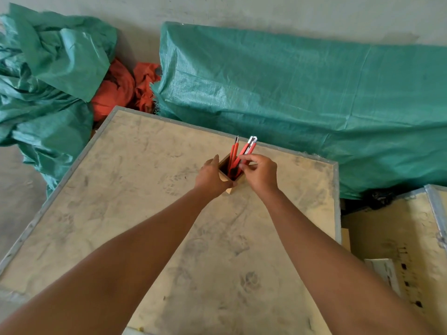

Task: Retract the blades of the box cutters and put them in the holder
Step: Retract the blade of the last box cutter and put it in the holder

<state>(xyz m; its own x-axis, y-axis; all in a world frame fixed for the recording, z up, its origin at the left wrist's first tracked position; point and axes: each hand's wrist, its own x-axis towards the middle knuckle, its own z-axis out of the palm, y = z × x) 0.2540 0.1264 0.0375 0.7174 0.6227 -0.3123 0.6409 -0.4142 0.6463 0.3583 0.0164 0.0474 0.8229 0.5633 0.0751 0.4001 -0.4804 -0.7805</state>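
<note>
Cutters going into holder, both hands at the box

Tarp heap (48, 76), green and crumpled, lies far left of the holder, on the floor. Orange cloth (116, 90) sits behind-left of the holder, wedged between that heap and a long green-covered bundle (302, 100) behind it.

Counter (135, 213) is a dusty board top with metal edging; the holder stands toward its far side, near the back edge.

Left hand (211, 176) is wrapped around the holder's left wall, fingers curled shut on it, thumb up along the rim. Likely a brace, so the box does not tip or slide while cutters drop in.

Holder (223, 166) is a small, square, open-topped wooden box, upright, mostly hidden between the two hands.

Box cutters (233, 154) are red-bodied and slim, several standing in the holder and leaning toward its back. One has a thin dark tip; the one rightmost shows a silver metal end. Whether any blade is out: cannot tell, too small.

Right hand (260, 172) is just right of the holder, fingertips pinched on the shaft of the rightmost cutter above the rim, apparently lowering or seating it.

Second crate (411, 238) sits right of the holder, well apart, beyond the counter's edge.
</note>
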